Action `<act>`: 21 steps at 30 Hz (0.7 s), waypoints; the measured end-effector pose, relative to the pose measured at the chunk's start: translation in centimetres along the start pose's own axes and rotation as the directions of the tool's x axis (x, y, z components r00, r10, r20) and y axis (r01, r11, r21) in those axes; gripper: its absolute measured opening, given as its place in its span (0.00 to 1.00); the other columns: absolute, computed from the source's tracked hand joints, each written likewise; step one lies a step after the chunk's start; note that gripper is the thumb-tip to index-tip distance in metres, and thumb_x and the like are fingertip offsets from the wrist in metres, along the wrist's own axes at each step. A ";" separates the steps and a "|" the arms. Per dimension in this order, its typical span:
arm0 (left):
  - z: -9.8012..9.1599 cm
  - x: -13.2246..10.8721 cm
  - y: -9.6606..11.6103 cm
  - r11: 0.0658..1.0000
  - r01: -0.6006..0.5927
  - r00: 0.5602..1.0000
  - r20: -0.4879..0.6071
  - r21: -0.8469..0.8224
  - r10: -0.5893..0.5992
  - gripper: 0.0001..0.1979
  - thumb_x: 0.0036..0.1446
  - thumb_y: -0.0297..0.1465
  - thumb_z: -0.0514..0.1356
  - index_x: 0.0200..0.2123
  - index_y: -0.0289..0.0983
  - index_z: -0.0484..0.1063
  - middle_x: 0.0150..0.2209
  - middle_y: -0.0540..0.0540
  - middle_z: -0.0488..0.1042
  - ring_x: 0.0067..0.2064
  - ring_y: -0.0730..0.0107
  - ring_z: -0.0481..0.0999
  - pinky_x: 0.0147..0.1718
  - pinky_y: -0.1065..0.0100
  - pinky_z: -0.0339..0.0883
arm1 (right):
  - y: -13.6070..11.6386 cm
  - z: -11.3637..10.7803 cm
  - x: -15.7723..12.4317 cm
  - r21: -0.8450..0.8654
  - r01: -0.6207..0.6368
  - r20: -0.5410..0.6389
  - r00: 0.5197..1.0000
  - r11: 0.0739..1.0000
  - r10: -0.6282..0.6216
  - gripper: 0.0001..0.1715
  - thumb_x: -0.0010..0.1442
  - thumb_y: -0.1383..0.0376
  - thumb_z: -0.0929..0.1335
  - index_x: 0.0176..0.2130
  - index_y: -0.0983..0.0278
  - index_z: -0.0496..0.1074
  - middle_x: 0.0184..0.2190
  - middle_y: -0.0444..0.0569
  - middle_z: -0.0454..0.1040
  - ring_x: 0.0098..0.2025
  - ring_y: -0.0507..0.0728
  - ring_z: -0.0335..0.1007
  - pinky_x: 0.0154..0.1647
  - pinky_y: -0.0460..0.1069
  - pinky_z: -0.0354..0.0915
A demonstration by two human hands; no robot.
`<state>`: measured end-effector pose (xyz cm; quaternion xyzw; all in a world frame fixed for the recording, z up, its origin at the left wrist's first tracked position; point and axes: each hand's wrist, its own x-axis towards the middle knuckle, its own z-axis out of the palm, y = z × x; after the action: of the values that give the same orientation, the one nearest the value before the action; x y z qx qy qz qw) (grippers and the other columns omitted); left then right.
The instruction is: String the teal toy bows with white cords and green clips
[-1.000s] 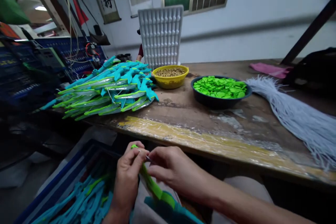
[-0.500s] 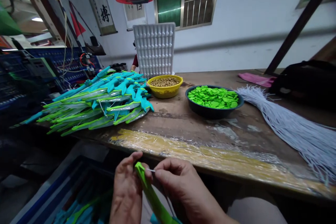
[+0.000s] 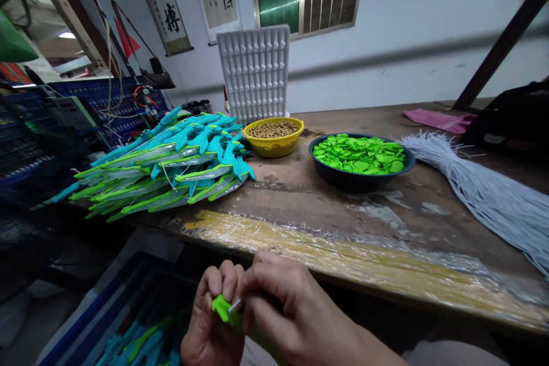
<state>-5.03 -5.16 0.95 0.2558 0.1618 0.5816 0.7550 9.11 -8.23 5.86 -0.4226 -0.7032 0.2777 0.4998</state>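
My left hand (image 3: pixel 212 320) is closed around a green toy sword (image 3: pixel 221 307), gripping it near its tip below the table edge. My right hand (image 3: pixel 283 311) pinches a thin white cord (image 3: pixel 234 303) against that green tip. Both hands touch each other over my lap. On the wooden table (image 3: pixel 326 206) lies a pile of finished teal and green toy swords (image 3: pixel 171 163) at the left. A bundle of white cords (image 3: pixel 489 194) lies at the right.
A yellow bowl of small rings (image 3: pixel 274 136) and a dark bowl of green discs (image 3: pixel 360 159) stand mid-table. A white moulded tray (image 3: pixel 254 71) leans behind them. A blue crate with more swords (image 3: pixel 128 331) sits below left. A pink cloth (image 3: pixel 440 120) and a black bag (image 3: pixel 510 120) lie at the far right.
My hands have closed together over the sword tip, and the right thumb and finger now press the cord onto it. The view has shifted slightly.
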 end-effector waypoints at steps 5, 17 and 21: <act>0.1 0.1 -0.1 0.998 0.005 0.998 0.069 -0.070 0.000 0.14 0.53 0.34 0.71 0.26 0.40 0.68 0.26 0.52 0.61 0.28 0.72 0.64 0.30 0.68 0.65 | -0.5 0.1 0.4 0.011 0.045 0.036 0.998 0.999 -0.045 0.14 0.58 0.80 0.63 0.34 0.64 0.71 0.29 0.42 0.66 0.31 0.49 0.63 0.32 0.42 0.60; -0.3 0.0 -0.1 0.995 -0.011 0.984 0.175 -0.103 0.030 0.10 0.56 0.32 0.68 0.28 0.38 0.69 0.27 0.51 0.64 0.31 0.71 0.67 0.34 0.69 0.67 | -0.7 -0.1 0.6 0.102 0.010 0.142 0.990 0.995 -0.024 0.11 0.56 0.81 0.65 0.32 0.65 0.67 0.31 0.44 0.67 0.33 0.49 0.64 0.34 0.42 0.59; -0.3 0.0 -0.3 0.996 -0.016 0.987 0.156 -0.090 0.030 0.10 0.56 0.33 0.68 0.28 0.38 0.70 0.27 0.51 0.63 0.30 0.71 0.65 0.32 0.69 0.67 | -0.6 0.0 0.8 0.073 0.023 0.153 0.988 0.997 -0.034 0.11 0.60 0.79 0.65 0.32 0.64 0.65 0.32 0.44 0.67 0.33 0.49 0.63 0.33 0.42 0.59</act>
<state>-4.97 -5.11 0.50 0.2691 0.0728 0.5748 0.7694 8.80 -7.88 6.75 -0.3716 -0.7353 0.3272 0.4628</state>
